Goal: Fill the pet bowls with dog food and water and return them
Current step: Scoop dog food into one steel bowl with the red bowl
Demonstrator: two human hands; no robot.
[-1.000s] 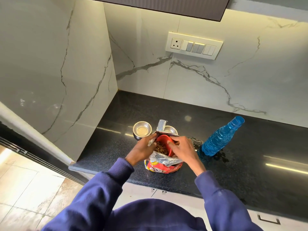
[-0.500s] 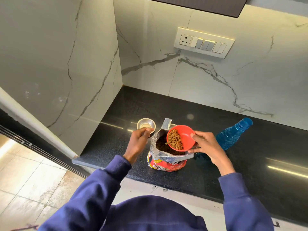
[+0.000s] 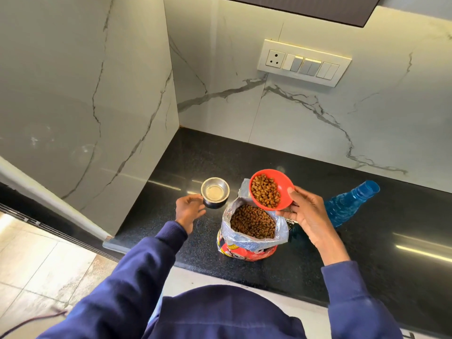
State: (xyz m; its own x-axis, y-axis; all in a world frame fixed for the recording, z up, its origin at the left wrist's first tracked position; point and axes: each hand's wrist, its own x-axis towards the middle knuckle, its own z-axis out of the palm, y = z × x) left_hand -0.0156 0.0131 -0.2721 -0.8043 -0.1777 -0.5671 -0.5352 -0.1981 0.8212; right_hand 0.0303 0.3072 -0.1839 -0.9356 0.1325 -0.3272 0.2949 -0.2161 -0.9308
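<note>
My right hand holds a red plastic bowl full of brown kibble, tilted, above the open dog food bag. The bag stands upright on the black counter, silver inside, red outside, with kibble showing in its mouth. My left hand grips the side of a small steel pet bowl that sits left of the bag; it looks empty. A second steel bowl seen earlier is hidden behind the red bowl.
A blue water bottle without a cap leans behind my right hand. Marble walls close the counter at the left and back. A switch panel hangs on the back wall. The tiled floor lies lower left.
My right hand lifted the red bowl of kibble out of the bag and higher. My left hand let go of the bag and took hold of the steel bowl.
</note>
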